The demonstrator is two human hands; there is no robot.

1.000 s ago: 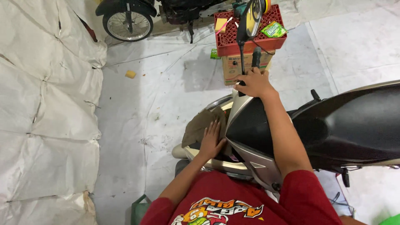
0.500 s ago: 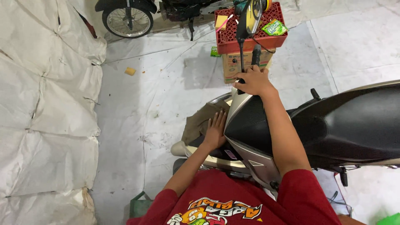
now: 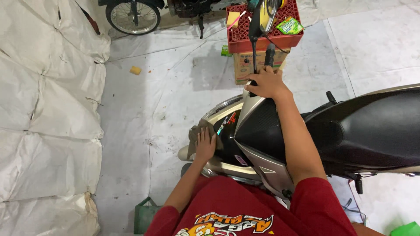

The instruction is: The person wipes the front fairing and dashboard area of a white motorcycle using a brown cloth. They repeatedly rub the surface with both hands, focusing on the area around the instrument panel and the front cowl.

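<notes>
Since 1 second ago the left hand [image 3: 204, 145] has slid forward along the scooter's front panel [image 3: 227, 131], flat and open on a brown rag [image 3: 199, 130], suggesting wiping underway, while the right hand [image 3: 267, 83] stays closed around the handlebar [image 3: 267, 57].

There is one view only, from a camera on the person's head, looking steeply down over a red shirt [image 3: 245, 214] and along both arms, close enough that the hands sit near the middle of the picture. The left hand [image 3: 204, 144] lies nearer the camera and lower in the picture, the right hand [image 3: 267, 83] farther out and higher, both on a scooter [image 3: 350, 131] that crosses the right half. Beyond the right hand, at the top edge, the view reaches a red crate [image 3: 262, 41] and a wheel [image 3: 133, 15], and left of the left hand it takes in floor [image 3: 144, 100] and white sheeting [image 3: 48, 109].
</notes>
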